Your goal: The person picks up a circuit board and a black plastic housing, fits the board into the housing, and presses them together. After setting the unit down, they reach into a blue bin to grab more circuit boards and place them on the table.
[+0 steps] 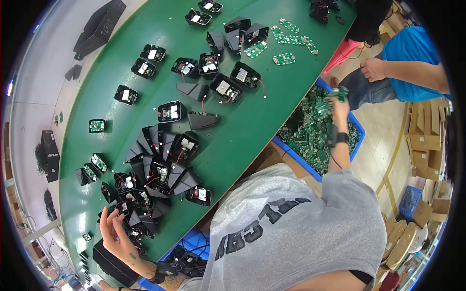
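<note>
My right hand [340, 107] reaches over a blue crate [359, 141] at the table's right side, its fingers closed on several green circuit boards [341, 92]. Loose boards [310, 140] of the same kind fill the crate. Over the near left of the green table [233, 140], my left hand [115, 237] is raised with its fingers apart and nothing in them. Right beside it lies a heap of black plastic housings [179, 179] with red wires and white connectors.
More housings [170, 111] stand about the table, and green boards [284, 58] lie toward its far right. A person in a blue shirt [412, 48] sits beyond the crate. Cardboard boxes [424, 126] are stacked at right. Below the table's near edge is a blue bin [196, 238] holding black parts.
</note>
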The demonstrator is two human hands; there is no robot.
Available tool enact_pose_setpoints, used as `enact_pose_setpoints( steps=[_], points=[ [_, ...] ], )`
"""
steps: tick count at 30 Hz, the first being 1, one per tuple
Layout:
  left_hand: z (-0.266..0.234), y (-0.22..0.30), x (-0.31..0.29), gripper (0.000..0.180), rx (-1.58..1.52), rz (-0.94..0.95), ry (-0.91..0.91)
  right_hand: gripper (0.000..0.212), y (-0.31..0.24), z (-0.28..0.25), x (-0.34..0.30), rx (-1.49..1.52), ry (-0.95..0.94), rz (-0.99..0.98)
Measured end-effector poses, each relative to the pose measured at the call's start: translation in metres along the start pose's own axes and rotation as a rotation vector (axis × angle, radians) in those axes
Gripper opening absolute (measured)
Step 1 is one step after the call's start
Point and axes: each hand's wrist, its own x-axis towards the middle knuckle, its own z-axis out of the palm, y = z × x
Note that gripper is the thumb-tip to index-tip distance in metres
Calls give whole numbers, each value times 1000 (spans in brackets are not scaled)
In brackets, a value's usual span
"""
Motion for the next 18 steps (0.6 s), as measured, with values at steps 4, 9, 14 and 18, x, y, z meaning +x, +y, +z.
enact_pose_setpoints(
  steps=[4, 9, 14, 18],
  points=[
    [4, 9, 10, 31, -16, 39, -14, 23, -86, -27, -17, 578, -35, -109],
    [39, 35, 29, 30, -131, 143, -78, 38, -182, 74, -50, 513, -553, -144],
    [57, 58, 12, 29, -125, 258, -157, 48, -185, 132, -68, -181, -276, -731],
    [63, 81, -35, 29, -411, 149, -443, 55, -102, 50, -59, 83, -196, -402]
  ],
)
